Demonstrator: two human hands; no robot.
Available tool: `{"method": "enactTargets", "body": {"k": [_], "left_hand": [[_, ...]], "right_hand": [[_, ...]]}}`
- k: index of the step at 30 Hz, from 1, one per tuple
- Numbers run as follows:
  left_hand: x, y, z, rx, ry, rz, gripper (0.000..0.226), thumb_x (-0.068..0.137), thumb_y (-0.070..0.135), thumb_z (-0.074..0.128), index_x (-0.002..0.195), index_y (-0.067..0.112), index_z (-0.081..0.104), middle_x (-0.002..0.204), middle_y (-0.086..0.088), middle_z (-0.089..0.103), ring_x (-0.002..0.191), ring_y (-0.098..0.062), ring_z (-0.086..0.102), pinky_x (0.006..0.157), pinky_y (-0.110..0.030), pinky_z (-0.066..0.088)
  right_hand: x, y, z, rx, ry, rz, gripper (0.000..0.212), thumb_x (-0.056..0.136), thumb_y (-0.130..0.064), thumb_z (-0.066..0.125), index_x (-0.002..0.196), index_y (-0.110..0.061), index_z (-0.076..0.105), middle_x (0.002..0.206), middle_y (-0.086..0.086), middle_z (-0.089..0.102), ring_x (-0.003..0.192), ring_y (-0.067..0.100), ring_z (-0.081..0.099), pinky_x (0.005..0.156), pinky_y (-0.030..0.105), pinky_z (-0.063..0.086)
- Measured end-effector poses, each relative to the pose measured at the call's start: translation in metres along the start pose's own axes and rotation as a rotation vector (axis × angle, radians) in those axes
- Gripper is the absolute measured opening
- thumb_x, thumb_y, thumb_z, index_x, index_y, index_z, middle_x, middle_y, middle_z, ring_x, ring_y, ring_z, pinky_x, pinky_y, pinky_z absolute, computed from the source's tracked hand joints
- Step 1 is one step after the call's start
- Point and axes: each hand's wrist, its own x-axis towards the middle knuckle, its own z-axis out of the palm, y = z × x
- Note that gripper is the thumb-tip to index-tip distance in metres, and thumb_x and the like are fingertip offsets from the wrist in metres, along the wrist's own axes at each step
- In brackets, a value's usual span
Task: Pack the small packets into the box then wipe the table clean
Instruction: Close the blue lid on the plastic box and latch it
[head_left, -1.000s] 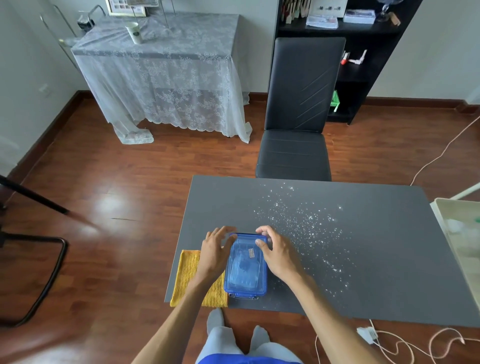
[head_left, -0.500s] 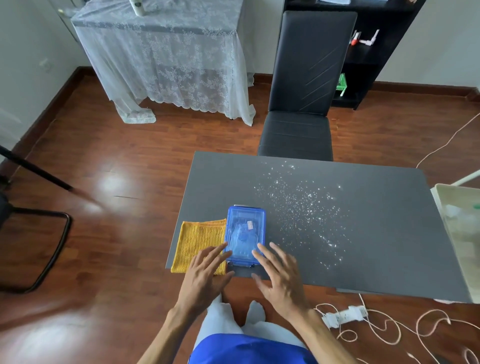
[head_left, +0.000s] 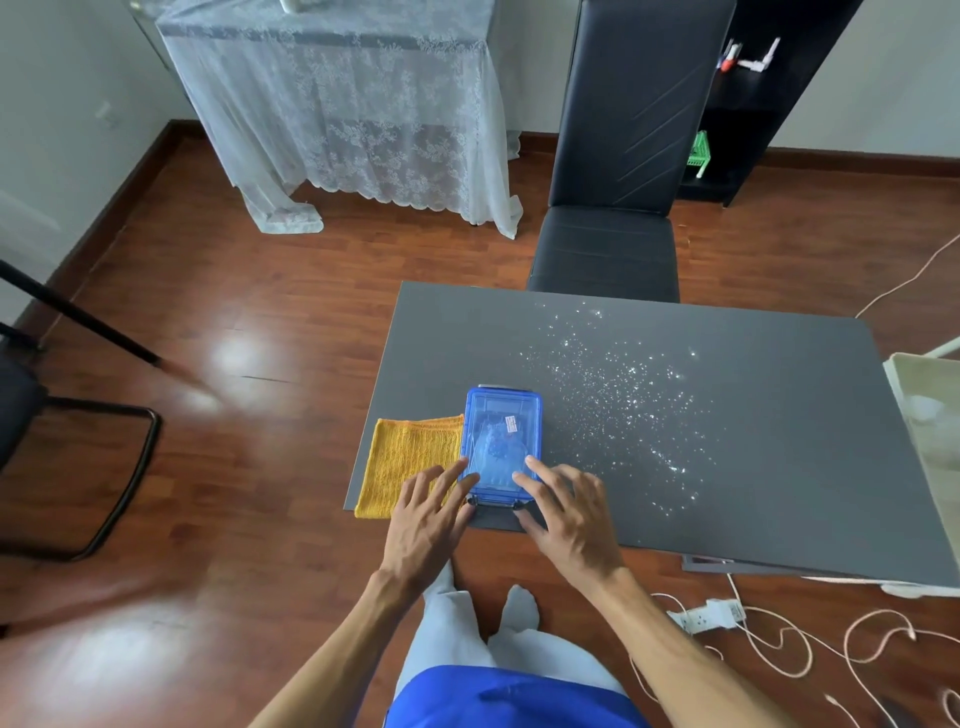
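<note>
A blue see-through box (head_left: 501, 436) with its lid on sits near the front left of the dark grey table (head_left: 753, 467); packets show faintly through the lid. My left hand (head_left: 428, 512) lies at the box's near left corner, fingers straight and touching the lid edge. My right hand (head_left: 563, 512) lies at the near right corner, straight fingers resting on the lid. A folded yellow cloth (head_left: 410, 460) lies on the table just left of the box, partly under my left hand. White specks (head_left: 623, 384) are scattered over the table's middle.
A black chair (head_left: 618, 171) stands at the table's far side. A pale bin (head_left: 930, 415) is at the right edge. A power strip (head_left: 709, 616) and cables lie on the floor at the right. A lace-covered table (head_left: 337, 104) stands at the back left.
Both hands slid from the box's far end back to its near end and now rest on the near corners. The camera tilted down and the view shifted.
</note>
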Motion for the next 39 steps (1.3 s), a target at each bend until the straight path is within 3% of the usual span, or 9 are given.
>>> {"method": "enactTargets", "body": {"k": [4, 7, 12, 17, 20, 25, 29, 33, 39], "left_hand": [[0.006, 0.01, -0.008, 0.028, 0.011, -0.008, 0.034, 0.088, 0.025, 0.061, 0.121, 0.018, 0.053, 0.134, -0.004, 0.054, 0.112, -0.027, 0.049, 0.092, -0.038, 0.037], [0.01, 0.013, -0.017, 0.008, -0.02, -0.014, 0.046, 0.079, 0.021, 0.077, 0.119, 0.018, 0.054, 0.13, -0.005, 0.059, 0.111, -0.027, 0.049, 0.092, -0.037, 0.038], [0.005, 0.007, -0.031, -0.016, -0.077, 0.015, 0.042, 0.087, 0.032, 0.072, 0.125, 0.019, 0.059, 0.139, -0.001, 0.056, 0.117, -0.023, 0.055, 0.095, -0.038, 0.045], [0.012, 0.008, -0.043, -0.101, -0.083, -0.031, 0.034, 0.092, 0.031, 0.068, 0.123, 0.021, 0.064, 0.137, 0.002, 0.059, 0.116, -0.019, 0.057, 0.09, -0.036, 0.048], [0.014, 0.011, -0.047, -0.101, -0.063, -0.054, 0.033, 0.087, 0.029, 0.073, 0.119, 0.022, 0.068, 0.133, 0.004, 0.062, 0.11, -0.018, 0.059, 0.087, -0.034, 0.048], [0.016, 0.014, -0.048, -0.089, -0.041, -0.089, 0.029, 0.086, 0.029, 0.074, 0.115, 0.023, 0.071, 0.13, 0.006, 0.065, 0.101, -0.018, 0.06, 0.083, -0.033, 0.047], [0.017, 0.014, -0.048, -0.168, -0.037, -0.128, 0.032, 0.085, 0.034, 0.074, 0.116, 0.025, 0.07, 0.132, 0.007, 0.063, 0.107, -0.02, 0.058, 0.088, -0.037, 0.05], [0.023, 0.012, -0.052, -0.139, 0.025, -0.185, 0.042, 0.088, 0.057, 0.057, 0.118, 0.03, 0.067, 0.126, 0.01, 0.064, 0.111, -0.014, 0.053, 0.096, -0.034, 0.036], [0.038, 0.016, -0.051, -0.255, -0.022, -0.463, 0.043, 0.091, 0.049, 0.062, 0.125, 0.023, 0.066, 0.119, 0.008, 0.068, 0.107, -0.018, 0.056, 0.089, -0.034, 0.037]], "right_hand": [[0.009, -0.005, 0.0, -0.004, 0.004, 0.0, 0.061, 0.071, -0.024, 0.09, 0.121, -0.021, 0.057, 0.133, 0.0, 0.052, 0.106, 0.026, 0.057, 0.087, 0.045, 0.052], [0.009, -0.005, -0.001, 0.012, -0.001, 0.0, 0.058, 0.07, -0.025, 0.09, 0.121, -0.019, 0.062, 0.132, 0.002, 0.058, 0.107, 0.024, 0.055, 0.087, 0.045, 0.052], [0.002, 0.004, -0.008, 0.028, -0.025, -0.035, 0.056, 0.074, -0.033, 0.09, 0.124, -0.018, 0.07, 0.135, 0.001, 0.067, 0.102, 0.022, 0.06, 0.089, 0.039, 0.045], [0.01, 0.007, -0.018, 0.045, -0.029, -0.046, 0.041, 0.095, -0.05, 0.059, 0.121, -0.021, 0.073, 0.131, -0.004, 0.07, 0.082, 0.019, 0.064, 0.075, 0.036, 0.053], [0.013, 0.005, -0.022, 0.075, -0.049, -0.023, 0.036, 0.097, -0.046, 0.059, 0.118, -0.02, 0.075, 0.129, -0.004, 0.071, 0.081, 0.017, 0.067, 0.072, 0.035, 0.053], [0.016, -0.007, -0.026, 0.18, -0.083, 0.101, 0.032, 0.082, -0.028, 0.086, 0.112, -0.02, 0.078, 0.126, -0.005, 0.073, 0.097, 0.012, 0.076, 0.067, 0.033, 0.057], [0.018, -0.012, -0.038, 0.279, -0.139, 0.199, 0.028, 0.087, -0.031, 0.082, 0.113, -0.024, 0.076, 0.127, -0.01, 0.07, 0.084, 0.005, 0.071, 0.073, 0.027, 0.059], [0.025, -0.016, -0.045, 0.479, -0.13, 0.372, 0.031, 0.096, -0.036, 0.069, 0.126, -0.032, 0.066, 0.117, -0.016, 0.062, 0.074, -0.018, 0.052, 0.073, 0.012, 0.042], [0.032, -0.017, -0.03, 0.575, -0.223, 0.691, 0.06, 0.097, -0.039, 0.067, 0.152, -0.026, 0.045, 0.102, -0.011, 0.06, 0.094, 0.004, 0.058, 0.09, 0.026, 0.048]]}}
